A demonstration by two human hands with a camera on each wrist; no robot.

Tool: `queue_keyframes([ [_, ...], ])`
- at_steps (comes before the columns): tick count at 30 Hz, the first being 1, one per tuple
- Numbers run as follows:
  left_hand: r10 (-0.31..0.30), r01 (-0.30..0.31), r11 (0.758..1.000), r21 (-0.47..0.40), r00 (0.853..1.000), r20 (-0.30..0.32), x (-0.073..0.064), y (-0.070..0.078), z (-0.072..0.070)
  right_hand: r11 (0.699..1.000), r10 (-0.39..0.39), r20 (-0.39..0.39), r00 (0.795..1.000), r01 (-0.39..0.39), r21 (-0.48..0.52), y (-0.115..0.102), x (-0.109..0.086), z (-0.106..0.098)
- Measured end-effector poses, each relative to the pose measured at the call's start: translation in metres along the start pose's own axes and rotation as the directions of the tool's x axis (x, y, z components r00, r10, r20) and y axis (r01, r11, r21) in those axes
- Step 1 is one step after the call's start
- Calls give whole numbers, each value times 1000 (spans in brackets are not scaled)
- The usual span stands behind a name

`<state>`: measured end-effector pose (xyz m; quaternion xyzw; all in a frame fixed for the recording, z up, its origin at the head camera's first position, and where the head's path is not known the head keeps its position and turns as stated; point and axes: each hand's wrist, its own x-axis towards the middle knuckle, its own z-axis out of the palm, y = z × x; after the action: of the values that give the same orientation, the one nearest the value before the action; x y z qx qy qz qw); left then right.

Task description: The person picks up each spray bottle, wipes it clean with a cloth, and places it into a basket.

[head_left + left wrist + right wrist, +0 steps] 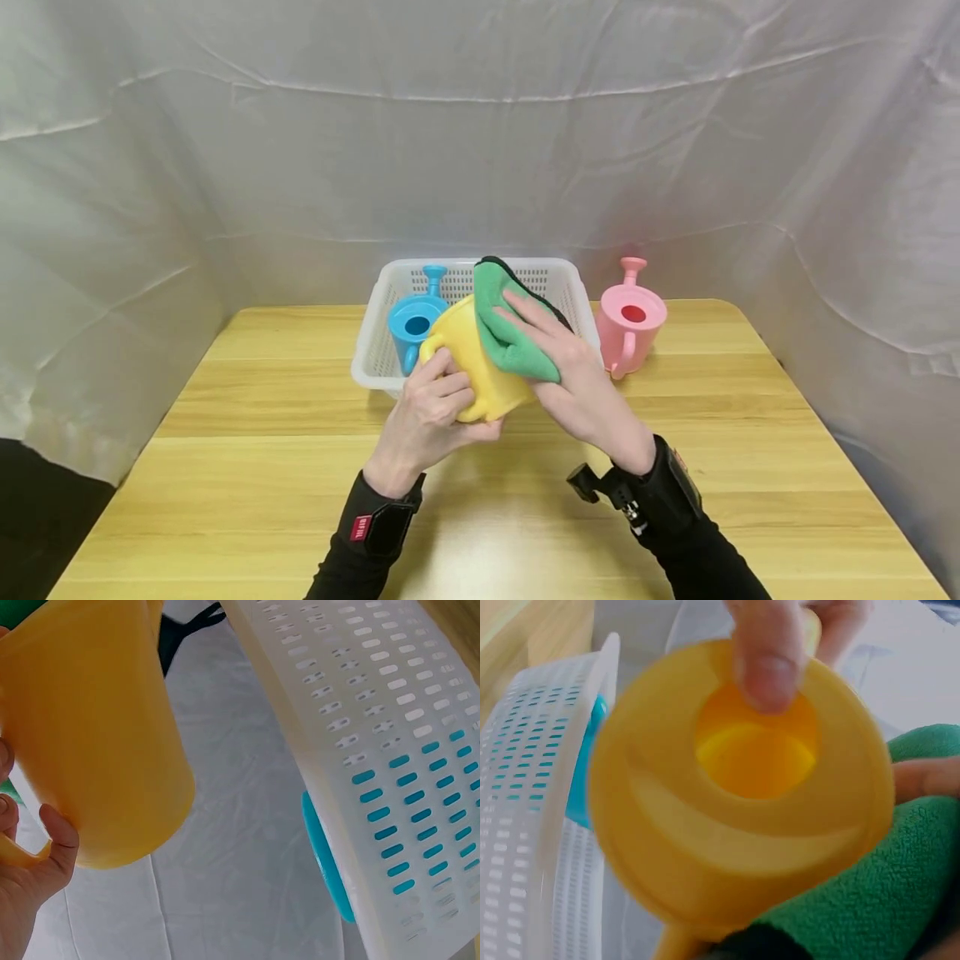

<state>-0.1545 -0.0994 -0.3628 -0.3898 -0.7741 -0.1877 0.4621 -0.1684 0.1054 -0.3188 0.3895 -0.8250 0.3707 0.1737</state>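
A: Eyes on the yellow watering can [495,396]! Where is it?
B: Up off the table [262,467], tilted, between both hands, just in front of the white basket [363,350] in the head view.
A: And the left hand [427,412]?
B: A firm grip! Fingers curl round the handle [430,343], and the right wrist view catches the thumb [769,679] hooked over the edge of the can's round opening [754,765].
A: Over to the right hand [573,375].
B: Fingers nearly straight, laid flat along the green cloth [513,346], pressing it against the can's side. Its thumb? Can't tell; it's tucked out of sight.
A: Who else is on the field?
B: A blue watering can [401,335] sits inside the basket, at its left side. A pink watering can [643,335] stands upright on the table, just beyond the basket's right side.
A: And behind them?
B: Pale, creased fabric [480,175], hanging right across the back!
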Motion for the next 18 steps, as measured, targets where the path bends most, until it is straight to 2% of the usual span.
queue_keyframes([
  [4,-16,17,999,-38,1000,12,0,0,0,980,-149,80,986,158,-122,-5,3,0],
  [6,-18,19,999,-45,1000,21,1,0,0,969,-179,102,979,193,-155,-5,6,0],
  [8,-12,13,999,-30,1000,26,0,0,0,978,-147,103,984,160,-135,-4,9,-1],
  [11,-2,2,1000,-3,1000,20,0,0,1,999,-40,83,996,43,-33,2,14,-2],
  [13,3,-3,1000,4,1000,13,0,0,1,1000,-3,71,997,2,16,5,12,-3],
  [15,0,0,1000,-5,1000,5,0,-1,1,1000,-12,66,998,10,28,6,8,-3],
  [18,-16,16,1000,-20,1000,1,0,-2,-1,996,-93,77,993,94,-7,5,-2,-2],
])
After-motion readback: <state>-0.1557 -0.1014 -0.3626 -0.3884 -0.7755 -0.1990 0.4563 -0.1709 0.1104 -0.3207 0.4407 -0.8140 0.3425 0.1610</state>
